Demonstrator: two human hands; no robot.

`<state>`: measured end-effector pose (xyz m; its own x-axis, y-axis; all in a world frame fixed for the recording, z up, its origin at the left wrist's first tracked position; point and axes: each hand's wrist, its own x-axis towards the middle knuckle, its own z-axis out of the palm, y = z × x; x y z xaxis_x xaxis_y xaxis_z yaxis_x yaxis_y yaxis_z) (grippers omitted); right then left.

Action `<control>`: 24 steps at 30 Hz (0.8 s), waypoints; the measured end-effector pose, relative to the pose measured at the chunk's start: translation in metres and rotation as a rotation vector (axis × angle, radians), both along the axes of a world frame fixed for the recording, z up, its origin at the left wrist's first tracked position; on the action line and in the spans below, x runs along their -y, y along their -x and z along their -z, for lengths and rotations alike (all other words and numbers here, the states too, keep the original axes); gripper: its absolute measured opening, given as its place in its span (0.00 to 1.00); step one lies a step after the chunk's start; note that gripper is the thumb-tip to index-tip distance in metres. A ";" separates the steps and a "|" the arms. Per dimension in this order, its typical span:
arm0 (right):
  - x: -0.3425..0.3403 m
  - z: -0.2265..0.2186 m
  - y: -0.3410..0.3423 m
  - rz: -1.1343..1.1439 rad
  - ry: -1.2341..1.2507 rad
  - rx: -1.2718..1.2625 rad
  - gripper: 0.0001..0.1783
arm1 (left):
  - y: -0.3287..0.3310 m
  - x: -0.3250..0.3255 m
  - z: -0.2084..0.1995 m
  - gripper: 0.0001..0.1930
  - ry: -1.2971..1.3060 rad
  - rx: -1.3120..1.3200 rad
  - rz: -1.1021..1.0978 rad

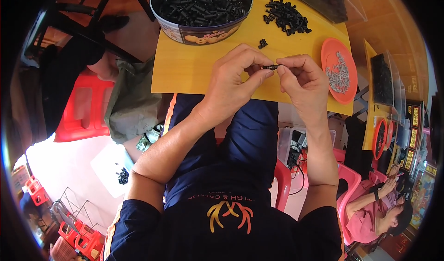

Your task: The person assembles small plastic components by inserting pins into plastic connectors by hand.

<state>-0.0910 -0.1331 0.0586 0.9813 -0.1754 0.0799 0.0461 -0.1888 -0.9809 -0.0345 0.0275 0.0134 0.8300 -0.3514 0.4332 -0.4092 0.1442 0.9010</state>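
Above the near part of the yellow table (185, 71), my left hand (238, 73) pinches a small black ribbed plastic part (269, 67) between thumb and fingertips. My right hand (303, 83) meets it from the other side, thumb and forefinger closed at the part's right end. Whether a second small piece sits in the right fingertips is hidden. Just beyond the hands lie a couple of loose black parts (262, 43). Right of my right hand is an orange-red oval plate (327, 53) with a heap of small silvery metal pieces (340, 73).
A large round tin (203, 35) full of black parts stands at the far left of the table. A pile of black parts (286, 17) lies right of it, near a clear container (319, 2). Red stools (83, 106) stand at left; a person in pink (365, 219) sits at right.
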 end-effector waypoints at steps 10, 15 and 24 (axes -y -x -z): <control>0.003 0.002 -0.001 0.002 -0.053 -0.120 0.04 | 0.003 0.008 0.002 0.07 0.001 0.109 -0.052; 0.008 0.000 -0.003 0.015 -0.100 -0.123 0.07 | 0.001 0.014 0.002 0.06 0.025 0.048 -0.038; 0.022 0.007 0.011 -0.145 -0.575 -0.281 0.22 | 0.001 0.010 -0.011 0.08 0.063 0.053 0.012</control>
<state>-0.1020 -0.1551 0.0514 0.9679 0.0224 -0.2502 -0.2414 0.3585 -0.9018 -0.0359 0.0174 0.0247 0.8012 -0.3322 0.4977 -0.4538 0.2048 0.8673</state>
